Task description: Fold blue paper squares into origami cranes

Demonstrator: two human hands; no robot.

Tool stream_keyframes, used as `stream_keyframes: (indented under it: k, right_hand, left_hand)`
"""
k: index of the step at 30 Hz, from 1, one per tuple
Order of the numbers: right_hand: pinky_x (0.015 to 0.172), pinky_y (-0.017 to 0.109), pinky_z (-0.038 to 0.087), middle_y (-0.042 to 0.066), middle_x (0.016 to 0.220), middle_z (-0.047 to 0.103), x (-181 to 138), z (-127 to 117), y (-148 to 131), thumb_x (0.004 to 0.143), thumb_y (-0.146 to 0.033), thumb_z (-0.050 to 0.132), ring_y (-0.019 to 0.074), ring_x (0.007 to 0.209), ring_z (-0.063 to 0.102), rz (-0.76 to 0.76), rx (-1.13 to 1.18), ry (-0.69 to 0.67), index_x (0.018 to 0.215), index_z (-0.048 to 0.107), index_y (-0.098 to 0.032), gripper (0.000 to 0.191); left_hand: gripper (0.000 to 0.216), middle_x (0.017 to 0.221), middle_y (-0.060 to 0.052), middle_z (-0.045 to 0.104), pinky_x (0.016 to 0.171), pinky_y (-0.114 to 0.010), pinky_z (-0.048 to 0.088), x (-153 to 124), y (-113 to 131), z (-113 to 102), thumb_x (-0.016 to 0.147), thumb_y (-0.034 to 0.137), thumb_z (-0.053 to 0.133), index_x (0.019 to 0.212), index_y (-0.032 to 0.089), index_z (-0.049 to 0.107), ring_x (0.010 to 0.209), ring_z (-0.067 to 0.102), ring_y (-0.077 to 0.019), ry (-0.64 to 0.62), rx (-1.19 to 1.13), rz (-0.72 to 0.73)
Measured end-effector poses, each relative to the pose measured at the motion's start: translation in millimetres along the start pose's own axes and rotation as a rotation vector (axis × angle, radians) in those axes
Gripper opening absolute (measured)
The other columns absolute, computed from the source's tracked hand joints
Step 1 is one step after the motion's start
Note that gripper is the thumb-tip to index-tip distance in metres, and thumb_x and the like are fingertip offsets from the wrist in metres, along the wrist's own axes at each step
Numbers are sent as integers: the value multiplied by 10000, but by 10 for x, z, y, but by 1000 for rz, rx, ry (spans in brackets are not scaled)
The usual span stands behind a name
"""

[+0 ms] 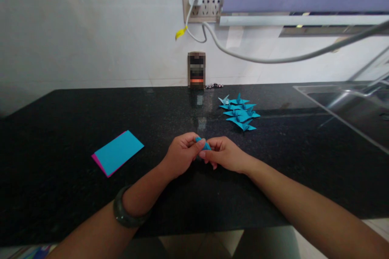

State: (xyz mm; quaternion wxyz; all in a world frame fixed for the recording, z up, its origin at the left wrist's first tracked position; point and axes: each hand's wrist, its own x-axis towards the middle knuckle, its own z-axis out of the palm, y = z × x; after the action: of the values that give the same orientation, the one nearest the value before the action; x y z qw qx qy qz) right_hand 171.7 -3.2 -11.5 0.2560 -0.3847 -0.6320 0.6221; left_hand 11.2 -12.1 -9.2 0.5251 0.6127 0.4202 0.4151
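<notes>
A small piece of folded blue paper [203,143] is pinched between my two hands, above the black counter. My left hand [184,149] grips its left side, thumb on top. From the right, my right hand [225,153] closes on the other side of the paper with thumb and fingers. The fingers cover much of the paper, so its full shape is hidden. Just beyond my right hand lies a group of several folded blue paper cranes [241,114], one of them paler. Left of my hands rests a stack of blue and pink paper sheets [119,152].
The black counter [170,109] runs to a tiled wall. A phone-like object with a blurred screen [196,70] leans there, a beaded strap [214,85] beside it. A grey cable [267,61] hangs from the wall socket [202,6]. At the right is a metal sink [349,105].
</notes>
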Motion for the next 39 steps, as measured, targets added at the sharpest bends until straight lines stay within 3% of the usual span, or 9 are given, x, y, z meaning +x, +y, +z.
stream_keyframes:
  k: [10, 16, 21, 24, 27, 31, 39]
  right_hand:
    - [353, 166, 254, -61, 437, 447, -15, 78, 8, 746, -426, 596, 37, 358, 357, -51, -129, 116, 555, 476, -162, 347]
    - [415, 191, 319, -29, 506, 487, -6, 3, 16, 826, -591, 379, 60, 409, 410, -144, -133, -62, 638, 510, -154, 493]
    - [438, 192, 295, -46, 471, 403, -27, 6, -1, 855, -566, 365, 63, 435, 373, -246, -323, 127, 564, 456, -168, 501]
    - [448, 196, 322, -32, 507, 466, -20, 21, 6, 831, -585, 405, 66, 441, 405, -203, -240, 130, 600, 492, -164, 488]
    - [482, 208, 382, -5, 583, 557, 0, 20, 39, 787, -640, 428, 79, 469, 477, -139, 15, -9, 722, 563, -150, 513]
    - [498, 219, 408, 30, 626, 597, 15, 21, 87, 803, -674, 340, 87, 483, 520, -105, 276, -66, 745, 592, -128, 604]
    - [476, 191, 376, -18, 603, 571, -31, 13, 21, 714, -563, 604, 59, 482, 486, -113, 164, -20, 767, 598, -134, 432]
  left_hand:
    - [278, 450, 82, 420, 438, -196, 289, -12, 1, 10, 747, 374, 611, 605, 162, 502, 412, 352, -51, 40, -70, 14]
    - [284, 496, 47, 528, 453, -207, 315, -11, 28, 10, 739, 400, 611, 617, 162, 515, 429, 423, -66, 45, -145, -30]
    - [299, 464, 60, 478, 430, -199, 271, 1, 16, 27, 756, 412, 590, 614, 160, 512, 415, 367, -59, 71, -127, -46]
    - [299, 473, 56, 475, 454, -205, 309, 10, 9, 26, 763, 426, 581, 635, 165, 512, 439, 394, -71, 103, -103, -46]
    - [300, 518, 36, 493, 492, -226, 356, 20, -14, 8, 779, 432, 569, 644, 170, 514, 477, 441, -90, 126, -99, -22]
    - [327, 530, 30, 482, 492, -239, 373, 31, -73, -4, 813, 459, 517, 649, 176, 497, 480, 463, -100, 60, -196, -67]
    - [328, 546, 48, 472, 482, -212, 375, 26, -97, 23, 793, 471, 545, 668, 172, 502, 487, 440, -74, 60, -302, -88]
